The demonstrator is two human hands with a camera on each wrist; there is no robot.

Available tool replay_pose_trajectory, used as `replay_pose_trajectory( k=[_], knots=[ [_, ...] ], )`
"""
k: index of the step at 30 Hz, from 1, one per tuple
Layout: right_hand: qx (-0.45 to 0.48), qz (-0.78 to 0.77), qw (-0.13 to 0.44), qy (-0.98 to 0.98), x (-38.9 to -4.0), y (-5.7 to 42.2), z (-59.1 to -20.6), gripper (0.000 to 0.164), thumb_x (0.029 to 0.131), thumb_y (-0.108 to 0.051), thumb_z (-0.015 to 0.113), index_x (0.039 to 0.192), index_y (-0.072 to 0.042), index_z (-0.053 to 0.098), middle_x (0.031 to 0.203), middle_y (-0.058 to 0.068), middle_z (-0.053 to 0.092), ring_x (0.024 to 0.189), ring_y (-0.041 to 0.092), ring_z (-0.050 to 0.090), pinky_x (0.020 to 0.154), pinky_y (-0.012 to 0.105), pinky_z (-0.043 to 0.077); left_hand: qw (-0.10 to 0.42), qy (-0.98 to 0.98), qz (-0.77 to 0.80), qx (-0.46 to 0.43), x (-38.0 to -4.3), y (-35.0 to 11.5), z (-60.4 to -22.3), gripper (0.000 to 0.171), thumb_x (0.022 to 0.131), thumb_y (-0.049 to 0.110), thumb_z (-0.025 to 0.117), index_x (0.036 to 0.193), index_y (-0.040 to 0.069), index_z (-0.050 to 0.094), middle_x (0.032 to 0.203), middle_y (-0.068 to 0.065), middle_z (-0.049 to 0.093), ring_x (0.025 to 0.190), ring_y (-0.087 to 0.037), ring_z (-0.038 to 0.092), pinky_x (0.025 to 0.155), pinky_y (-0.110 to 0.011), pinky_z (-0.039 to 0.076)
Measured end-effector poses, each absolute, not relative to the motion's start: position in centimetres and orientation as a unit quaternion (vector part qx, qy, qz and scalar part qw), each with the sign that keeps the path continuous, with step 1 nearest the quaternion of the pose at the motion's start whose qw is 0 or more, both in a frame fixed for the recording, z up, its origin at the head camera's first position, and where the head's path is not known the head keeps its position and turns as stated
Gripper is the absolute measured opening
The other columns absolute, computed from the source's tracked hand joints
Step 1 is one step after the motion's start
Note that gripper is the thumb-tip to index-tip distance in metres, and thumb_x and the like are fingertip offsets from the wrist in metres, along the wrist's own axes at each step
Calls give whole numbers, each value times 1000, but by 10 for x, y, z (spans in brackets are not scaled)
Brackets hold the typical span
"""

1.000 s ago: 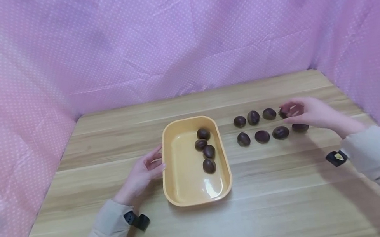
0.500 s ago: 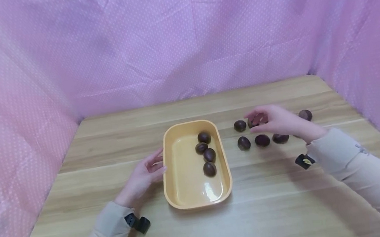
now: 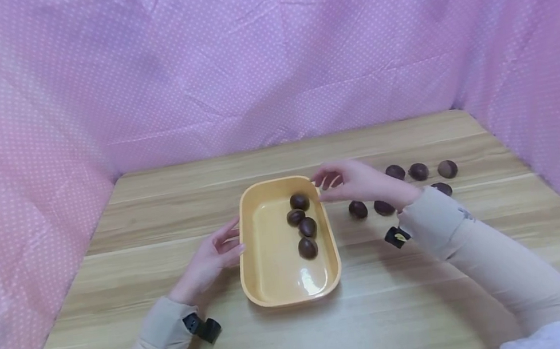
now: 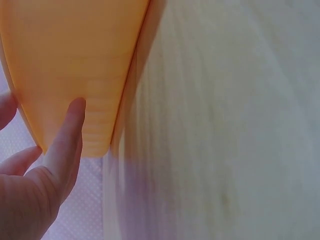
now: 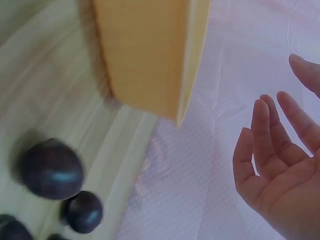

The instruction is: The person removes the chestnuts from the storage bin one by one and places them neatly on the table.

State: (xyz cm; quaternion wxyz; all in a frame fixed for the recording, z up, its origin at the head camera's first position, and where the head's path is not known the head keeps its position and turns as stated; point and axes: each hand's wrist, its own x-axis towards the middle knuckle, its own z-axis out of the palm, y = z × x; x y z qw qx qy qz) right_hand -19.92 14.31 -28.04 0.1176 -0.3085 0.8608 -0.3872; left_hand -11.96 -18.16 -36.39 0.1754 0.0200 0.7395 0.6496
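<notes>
My left hand (image 3: pixel 212 260) lies against the left side of an orange-yellow rectangular tray (image 3: pixel 246 270). In the left wrist view, one straight finger (image 4: pixel 72 120) rests on the tray's outer wall, with other fingertips at its rim. Several dark purple round fruits (image 3: pixel 308 227) sit in a loose line inside the tray, toward its right wall. My right hand (image 3: pixel 353 181) hovers at the tray's upper right rim, fingers loosely bent, and the right wrist view shows nothing in it. More of these dark fruits (image 5: pixel 52 169) stand in two rows right of the tray, partly hidden by my right hand and arm.
All of this is on a wood-grain table (image 3: pixel 168 196). Pink dotted cloth (image 3: pixel 196 80) hangs behind the table and along both sides. A small black device (image 3: pixel 202 327) is strapped on each wrist.
My right hand has moved left, from the right end of the fruit rows across the back row to the tray's rim. The left hand and the tray's fruits have stayed put.
</notes>
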Motion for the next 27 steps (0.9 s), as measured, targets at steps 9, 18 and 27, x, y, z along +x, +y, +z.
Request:
replay_pose_trajectory(
  k=[9, 18, 27],
  knots=[
    [-375, -337, 137, 852, -213, 114, -257, 40, 79, -12, 74, 115, 0, 61, 105, 14, 65, 98, 30, 62, 90, 43, 51, 172, 738, 652, 25, -119, -182, -365, 70, 90, 0, 59, 150, 6, 24, 140, -29, 39, 115, -25, 56, 88, -26, 54],
    [-456, -220, 142, 851, -219, 98, -253, 39, 77, -16, 76, 111, -2, 63, 103, 12, 67, 94, 28, 63, 85, 36, 52, 169, 736, 656, 26, -119, -182, -364, 68, 91, 0, 58, 150, 5, 23, 140, -29, 38, 117, -26, 54, 88, -25, 54],
    [-470, -157, 181, 850, -218, 91, -283, 37, 75, -13, 77, 106, 0, 63, 95, 14, 66, 88, 23, 60, 83, 33, 52, 170, 733, 659, 22, -118, -181, -365, 68, 91, -4, 56, 150, 5, 23, 139, -30, 39, 118, -29, 53, 86, -23, 54]
  ],
)
